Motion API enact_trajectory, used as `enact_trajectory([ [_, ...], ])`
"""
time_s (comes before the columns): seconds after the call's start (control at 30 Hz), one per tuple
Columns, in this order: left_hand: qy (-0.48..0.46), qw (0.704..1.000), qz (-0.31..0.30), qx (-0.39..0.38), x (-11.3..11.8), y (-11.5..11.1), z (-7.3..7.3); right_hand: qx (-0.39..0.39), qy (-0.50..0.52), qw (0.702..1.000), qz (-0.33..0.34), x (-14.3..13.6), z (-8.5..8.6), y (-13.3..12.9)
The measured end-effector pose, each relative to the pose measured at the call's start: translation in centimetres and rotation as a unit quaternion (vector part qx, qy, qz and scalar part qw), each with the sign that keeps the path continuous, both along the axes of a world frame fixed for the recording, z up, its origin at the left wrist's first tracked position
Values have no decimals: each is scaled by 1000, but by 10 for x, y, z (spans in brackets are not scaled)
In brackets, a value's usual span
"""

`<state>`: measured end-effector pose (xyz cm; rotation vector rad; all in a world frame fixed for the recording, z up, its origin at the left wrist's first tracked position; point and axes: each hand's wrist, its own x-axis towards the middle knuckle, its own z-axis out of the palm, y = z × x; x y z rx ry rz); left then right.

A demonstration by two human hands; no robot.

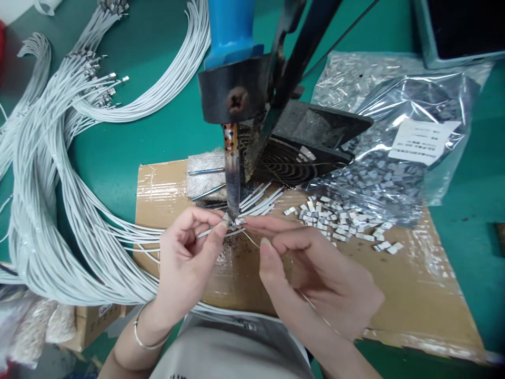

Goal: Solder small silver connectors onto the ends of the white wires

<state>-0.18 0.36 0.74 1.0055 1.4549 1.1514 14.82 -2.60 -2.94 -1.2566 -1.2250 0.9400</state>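
My left hand point(193, 252) pinches a white wire point(204, 233) between thumb and forefinger. The wire's end lies beside a small metal tab point(239, 221), right under the tip of a soldering iron point(232, 195). A black clamp point(236, 87) holds the iron upright, with its blue handle point(231, 29) on top. My right hand point(319, 273) has its fingers bent round a thin strand of solder wire point(251, 240), which runs up to the iron's tip. The right forefinger reaches out to the tab. The exact contact at the tip is too small to tell.
Loose metal tabs point(339, 218) lie on a cardboard sheet point(414, 300). Behind them are a clear bag point(394, 184) of tabs and a black fan point(292, 163). Large bundles of white wires point(35, 200) fill the left side. A dark-screened device point(465, 26) stands back right.
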Motion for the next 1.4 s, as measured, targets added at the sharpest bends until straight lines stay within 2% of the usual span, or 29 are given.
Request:
enact_trajectory([
  [0.23, -5, 1000, -3, 10, -1, 0, -2, 36, -15, 999, -7, -1, -1, 3],
  [1.07, 14, 1000, -3, 8, 2, 2, -1, 22, -45, 999, -15, -1, -1, 1],
  [1.4, 1, 1000, -10, 4, 2, -4, -6, 20, -21, 1000, -5, 2, -6, -4],
])
